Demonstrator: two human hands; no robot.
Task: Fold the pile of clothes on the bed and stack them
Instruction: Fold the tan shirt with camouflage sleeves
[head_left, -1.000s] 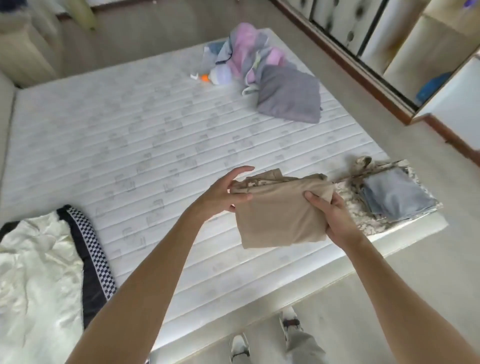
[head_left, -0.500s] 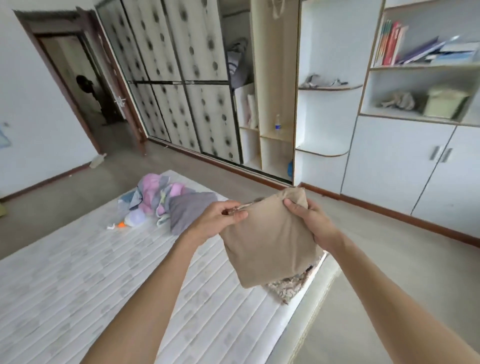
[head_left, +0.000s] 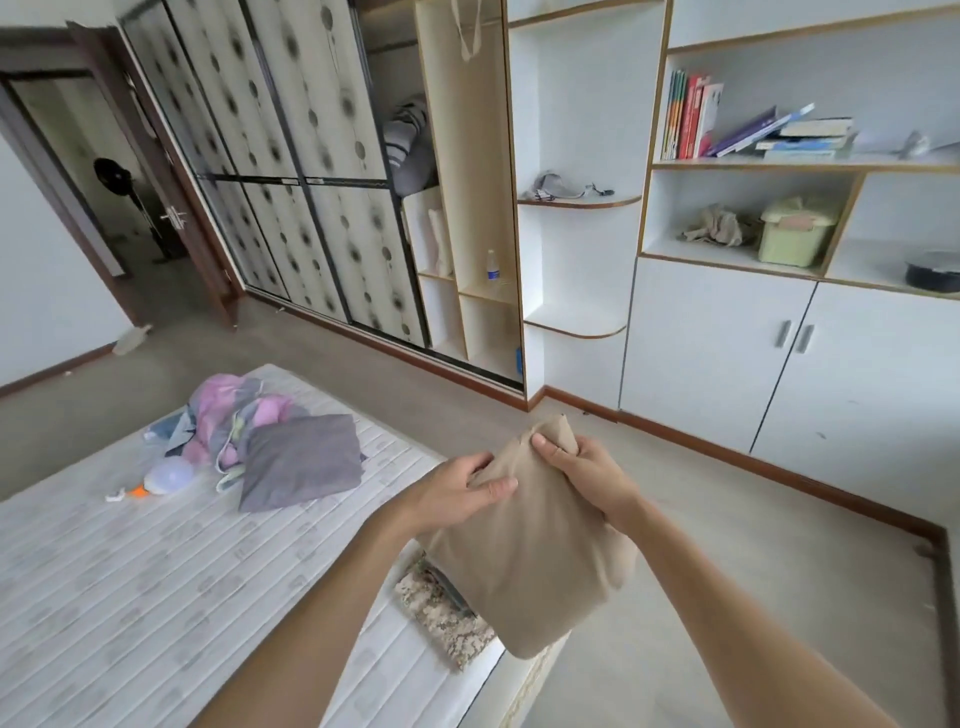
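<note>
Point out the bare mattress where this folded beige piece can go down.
Bare mattress stretches left of the left hand, below the grey pillow. Crowded: the far pile of clothes, and the patterned fabric at the near corner.

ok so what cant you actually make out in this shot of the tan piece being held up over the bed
- Folded stack, head view: mostly hidden behind the tan garment; only a camouflage edge shows.
- Tan garment's folds: bunched under the left hand and right hand.
- Unfolded pile: individual pieces too jumbled to count.
- Mattress: cut off by the left and bottom edges.
</note>
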